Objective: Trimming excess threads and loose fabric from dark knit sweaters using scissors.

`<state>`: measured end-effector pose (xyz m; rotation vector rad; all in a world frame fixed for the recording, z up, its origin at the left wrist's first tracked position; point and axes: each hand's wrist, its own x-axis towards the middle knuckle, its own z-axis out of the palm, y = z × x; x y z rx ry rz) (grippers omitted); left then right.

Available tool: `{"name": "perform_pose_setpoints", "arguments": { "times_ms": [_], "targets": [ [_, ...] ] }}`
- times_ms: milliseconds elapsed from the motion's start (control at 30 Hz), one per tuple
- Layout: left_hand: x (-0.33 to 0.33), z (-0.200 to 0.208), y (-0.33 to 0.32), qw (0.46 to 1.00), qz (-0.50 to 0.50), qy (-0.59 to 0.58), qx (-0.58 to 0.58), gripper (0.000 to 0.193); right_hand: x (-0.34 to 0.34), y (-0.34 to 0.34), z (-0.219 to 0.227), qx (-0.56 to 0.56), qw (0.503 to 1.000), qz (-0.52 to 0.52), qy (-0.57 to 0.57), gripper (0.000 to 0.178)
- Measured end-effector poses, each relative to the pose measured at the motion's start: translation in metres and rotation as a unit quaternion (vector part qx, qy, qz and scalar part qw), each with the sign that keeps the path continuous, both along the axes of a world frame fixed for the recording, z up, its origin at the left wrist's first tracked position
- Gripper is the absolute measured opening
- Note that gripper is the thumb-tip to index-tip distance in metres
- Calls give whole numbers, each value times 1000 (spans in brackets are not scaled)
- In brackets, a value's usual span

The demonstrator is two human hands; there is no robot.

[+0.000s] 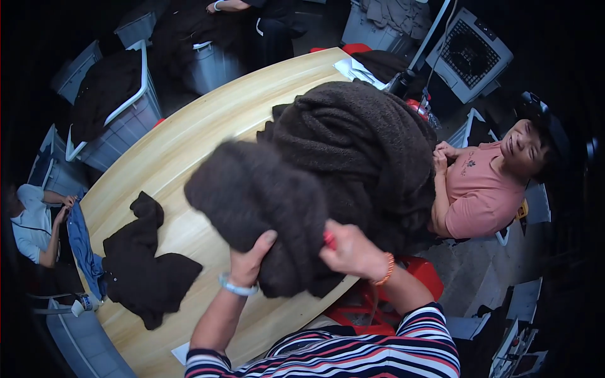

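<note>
My left hand (pixel 249 259) grips the lower edge of a dark brown fleecy garment (pixel 249 189), its thumb on top and its other fingers hidden beneath the cloth. The garment is bunched, raised above the table and slightly blurred. Against its right side, my right hand (pixel 353 251) is closed around a small red thing (pixel 329 239), perhaps a tool handle; most of it is hidden. Just beyond lies a large heap of the same dark fabric (pixel 362 129). Another dark garment (pixel 151 274) lies spread on the table to the left.
The pale wooden table (pixel 189 160) has a curved far edge. A co-worker in pink (pixel 482 189) sits at the right by the heap; another in light blue (pixel 34 220) handles blue cloth (pixel 84 242) at the left. Grey bins (pixel 123 135) stand behind; a red stool (pixel 419 277) is at right.
</note>
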<state>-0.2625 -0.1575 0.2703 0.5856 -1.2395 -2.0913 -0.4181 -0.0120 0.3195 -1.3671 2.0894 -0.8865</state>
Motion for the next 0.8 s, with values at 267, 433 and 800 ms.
{"name": "perform_pose_setpoints", "arguments": {
  "times_ms": [267, 433, 800],
  "targets": [
    [-254, 116, -14, 958, -43, -101, -266, 113, -190, 64, 56, -32, 882, -332, 334, 20],
    [-285, 10, 12, 777, -105, -318, -534, 110, -197, 96, -20, 140, 909, -360, 159, 39],
    [-261, -32, -21, 827, -175, -290, -449, 115, -27, 155, -143, -99, 948, -304, -5, 34]
  ]
}}
